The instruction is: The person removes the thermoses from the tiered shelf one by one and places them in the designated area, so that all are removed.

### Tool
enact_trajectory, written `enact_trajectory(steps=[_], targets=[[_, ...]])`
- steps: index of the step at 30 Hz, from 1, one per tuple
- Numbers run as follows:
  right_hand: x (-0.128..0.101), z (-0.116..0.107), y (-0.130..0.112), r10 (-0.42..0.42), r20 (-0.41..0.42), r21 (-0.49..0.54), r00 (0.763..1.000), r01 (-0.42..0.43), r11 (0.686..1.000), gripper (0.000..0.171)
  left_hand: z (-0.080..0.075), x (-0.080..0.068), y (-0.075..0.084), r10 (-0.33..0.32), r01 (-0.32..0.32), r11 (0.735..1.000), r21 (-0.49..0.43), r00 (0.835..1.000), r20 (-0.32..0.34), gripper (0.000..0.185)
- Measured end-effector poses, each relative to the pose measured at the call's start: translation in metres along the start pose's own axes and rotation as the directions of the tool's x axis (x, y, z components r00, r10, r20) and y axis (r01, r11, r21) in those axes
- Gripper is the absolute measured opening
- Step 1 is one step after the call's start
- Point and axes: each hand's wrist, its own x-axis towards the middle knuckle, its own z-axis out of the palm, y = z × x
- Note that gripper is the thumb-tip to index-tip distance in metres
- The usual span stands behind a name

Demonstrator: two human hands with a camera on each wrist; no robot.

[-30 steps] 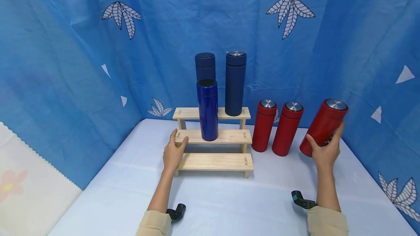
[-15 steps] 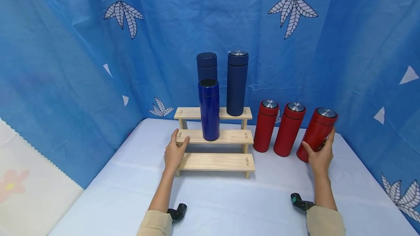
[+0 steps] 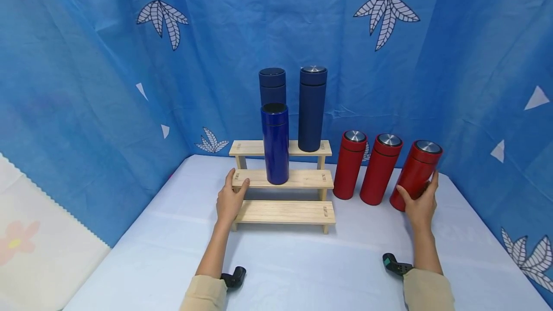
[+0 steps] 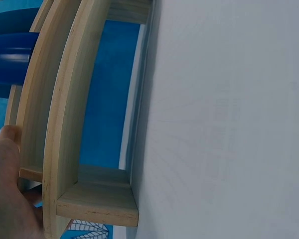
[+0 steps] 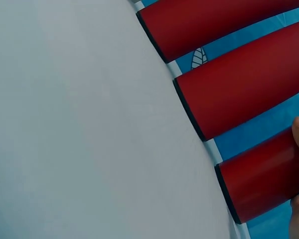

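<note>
A three-step wooden rack (image 3: 282,179) (image 4: 60,129) stands on the white table (image 3: 285,263). My left hand (image 3: 230,199) (image 4: 7,199) holds its left end, thumb on the middle step. A bright blue flask (image 3: 275,144) stands on the middle step, and two dark blue flasks (image 3: 312,109) stand on the top step. Three red flasks stand right of the rack. My right hand (image 3: 418,204) grips the rightmost red flask (image 3: 415,174) (image 5: 269,174) low on its body; the flask leans slightly right with its base at the table. The other two red flasks (image 3: 349,164) (image 3: 381,169) stand upright.
Blue printed cloth (image 3: 86,85) walls the table at the back and on both sides. The right wall is close behind the red flasks. A pale mat (image 3: 26,248) lies on the floor at the left. The rack's lowest step (image 3: 285,212) carries nothing.
My right hand has brought the tilted red flask down and to the left, to a place beside the other two red flasks. The left hand has stayed on the rack.
</note>
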Motion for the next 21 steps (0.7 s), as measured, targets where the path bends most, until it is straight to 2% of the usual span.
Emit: enact_trajectory(steps=[5, 8, 11, 14, 17, 21], targets=[[-0.001, 0.0, -0.007, 0.016, -0.012, 0.021, 1.0, -0.016, 1.0, 0.094, -0.001, 0.0, 0.002, -0.006, 0.006, 1.0, 0.0, 1.0, 0.002, 0.077], [-0.003, -0.002, -0.018, 0.0, -0.075, 0.045, 0.997, 0.004, 0.999, 0.091, -0.001, -0.001, 0.003, -0.007, 0.007, 1.0, 0.005, 1.0, 0.005, 0.077], [-0.003, -0.004, -0.04, -0.048, -0.165, 0.068, 0.985, 0.06, 0.996, 0.088, 0.0, -0.002, 0.003, -0.003, 0.003, 1.0, 0.006, 1.0, 0.002, 0.077], [-0.003, -0.005, -0.067, -0.144, -0.247, 0.069, 0.958, 0.165, 0.984, 0.082, 0.0, -0.002, 0.004, 0.0, 0.0, 1.0, 0.005, 1.0, -0.006, 0.077], [-0.009, -0.001, -0.099, -0.264, -0.31, 0.049, 0.913, 0.292, 0.955, 0.076, 0.0, -0.002, 0.003, -0.002, 0.002, 1.0, 0.006, 1.0, -0.009, 0.077], [-0.028, 0.014, -0.141, -0.371, -0.335, 0.048, 0.866, 0.409, 0.911, 0.066, 0.0, -0.001, 0.001, -0.007, 0.007, 1.0, 0.009, 1.0, -0.006, 0.077]])
